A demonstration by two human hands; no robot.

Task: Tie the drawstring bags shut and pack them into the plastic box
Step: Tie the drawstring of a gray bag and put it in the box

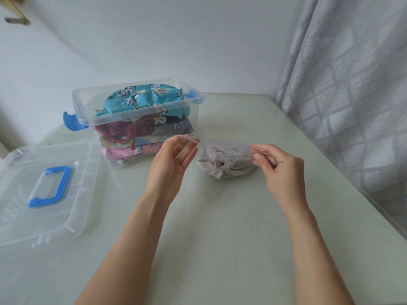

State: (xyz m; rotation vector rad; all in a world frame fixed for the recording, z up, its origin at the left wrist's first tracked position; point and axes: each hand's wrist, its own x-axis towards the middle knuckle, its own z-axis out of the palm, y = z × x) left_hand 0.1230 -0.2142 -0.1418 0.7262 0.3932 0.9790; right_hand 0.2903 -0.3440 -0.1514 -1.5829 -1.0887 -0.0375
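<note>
Step in hand: tying off the grey drawstring bag (224,160), which lies on the pale table (220,227) just right of the clear plastic box (136,111), mouth gathered and facing the camera. Left hand (174,159) is raised palm-in, thumb and forefinger pinching one cord end near the box's front corner, other fingers loosely extended. Right hand (277,166) pinches the other cord end at the bag's right edge, remaining fingers curled. The drawstring (217,154) loops over the puckered mouth between them; it's thin and motion-blurred, so I can't tell if a knot is formed or just a crossing. Box is already stacked close to the rim: teal printed bag (141,100) on top, red, grey and pink ones below. The lid (44,194) with its blue handle sits off to the left on the table. By my read this is the last loose bag in view, so the task is near its end. Next move likely calls for pulling both ends apart evenly to cinch the knot without dragging the light bag, then lifting it onto the teal one. Headroom looks tight.
</note>
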